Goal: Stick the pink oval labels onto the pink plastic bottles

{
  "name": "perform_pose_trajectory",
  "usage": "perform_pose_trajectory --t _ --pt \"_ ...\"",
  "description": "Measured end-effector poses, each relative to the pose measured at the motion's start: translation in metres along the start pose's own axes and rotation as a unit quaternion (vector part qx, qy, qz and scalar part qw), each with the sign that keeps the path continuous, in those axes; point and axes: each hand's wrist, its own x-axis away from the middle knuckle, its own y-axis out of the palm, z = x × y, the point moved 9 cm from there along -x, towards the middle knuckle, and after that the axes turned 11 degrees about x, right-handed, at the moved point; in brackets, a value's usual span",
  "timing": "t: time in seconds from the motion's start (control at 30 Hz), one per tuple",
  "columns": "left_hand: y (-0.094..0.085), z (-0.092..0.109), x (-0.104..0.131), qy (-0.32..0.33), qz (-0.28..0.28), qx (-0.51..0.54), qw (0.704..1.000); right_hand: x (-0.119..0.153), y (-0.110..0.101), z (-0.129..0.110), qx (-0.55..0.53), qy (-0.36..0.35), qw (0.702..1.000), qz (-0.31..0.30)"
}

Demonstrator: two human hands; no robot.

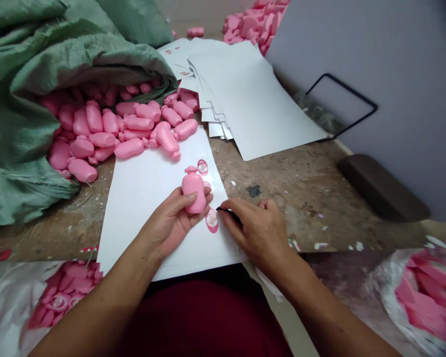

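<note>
A small pink bottle (194,192) rests upright in my left hand (174,210), with the thumb across its front and the fingers behind it. Under that hand lies a white sheet (134,198) with a column of oval pink-and-white stickers near its right edge. The lowest sticker (211,221) is just below the bottle, and another is partly hidden by my left fingers. My right hand (258,225) pinches a thin black tool (228,214), its tip close to the lowest sticker's upper right edge. Most of the tool is hidden in the fingers.
Several pink bottles (137,123) spill from a green sack (18,109) onto the sheet's upper left. A stack of white sheets (252,99) lies behind. To the right are a black wire handle (351,84) and dark block (382,188). Plastic bags (384,292) of pink pieces flank my lap.
</note>
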Motion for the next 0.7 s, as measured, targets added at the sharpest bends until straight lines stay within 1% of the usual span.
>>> perform_pose_trajectory --t 0.17,0.3,0.33,0.4,0.47,0.5,0.53,0.6,0.7 --pt "-0.004 0.0 -0.002 0.015 0.007 0.02 1.0 -0.001 -0.004 -0.004 0.028 -0.012 0.999 0.015" --pt "-0.005 -0.001 -0.001 0.018 0.01 0.017 1.0 -0.003 -0.002 -0.005 0.018 -0.017 1.0 0.016" --pt "-0.005 0.0 -0.001 0.019 0.012 0.014 1.0 -0.003 0.0 -0.003 0.003 -0.011 1.0 0.007" --pt "-0.005 0.0 0.0 0.022 0.013 0.013 1.0 -0.004 0.007 0.003 -0.056 0.007 0.998 -0.033" --pt "-0.005 0.0 -0.001 0.024 0.013 0.02 0.999 -0.003 0.014 0.009 -0.12 0.029 0.989 -0.076" --pt "-0.005 0.001 -0.001 0.025 0.015 0.026 0.999 -0.003 0.016 0.012 -0.136 0.037 0.986 -0.084" --pt "-0.005 0.001 -0.001 0.026 0.016 0.032 0.999 -0.002 0.015 0.014 -0.137 0.041 0.987 -0.08" --pt "-0.005 0.001 -0.001 0.029 0.018 0.041 0.999 -0.002 0.009 0.015 -0.103 0.037 0.993 -0.047" --pt "-0.004 0.001 -0.001 0.032 0.015 0.04 0.999 -0.002 0.004 0.01 -0.052 0.013 0.998 -0.013"
